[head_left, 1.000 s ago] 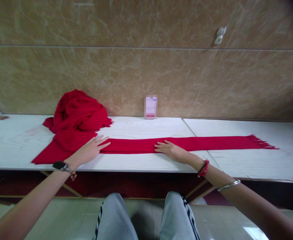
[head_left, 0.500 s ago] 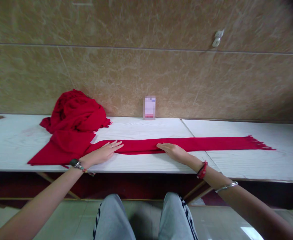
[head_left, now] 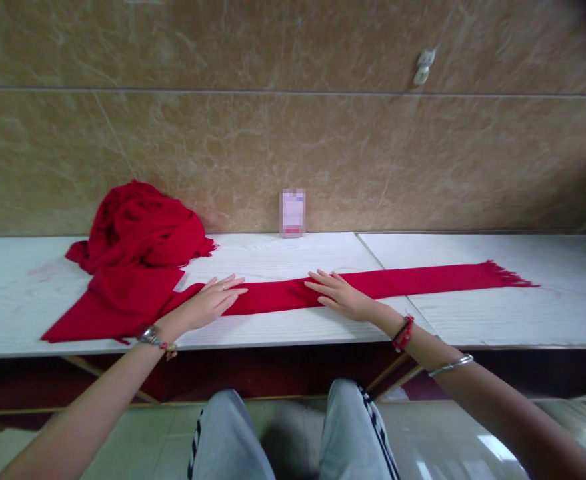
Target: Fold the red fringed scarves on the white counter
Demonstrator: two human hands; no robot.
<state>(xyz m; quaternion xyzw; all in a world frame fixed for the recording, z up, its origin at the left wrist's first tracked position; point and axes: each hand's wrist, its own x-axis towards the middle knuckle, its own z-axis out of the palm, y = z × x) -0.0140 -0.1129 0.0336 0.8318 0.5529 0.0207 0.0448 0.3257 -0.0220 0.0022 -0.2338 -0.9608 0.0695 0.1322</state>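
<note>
A red fringed scarf (head_left: 413, 280) lies as a long narrow folded strip across the white table, its fringe at the right end. My left hand (head_left: 213, 300) rests on the strip left of centre, fingers stretched out. On the strip to its right lies my right hand (head_left: 340, 293), palm down with fingers spread. Left of my left hand the red cloth widens into a flat corner piece (head_left: 127, 300). Behind that sits a crumpled heap of red fringed cloth (head_left: 145, 223); whether it joins the strip I cannot tell.
The white table (head_left: 273, 333) is narrow and runs along a brown marbled wall (head_left: 223, 153). A small blurred upright card or box (head_left: 293, 215) stands against the wall. A white fixture (head_left: 424, 67) is on the wall, and a seam crosses the table at right.
My right hand has moved slightly toward the far edge of the strip and its fingers have spread. The fold line between my hands no longer shows. The view has tilted slightly.
</note>
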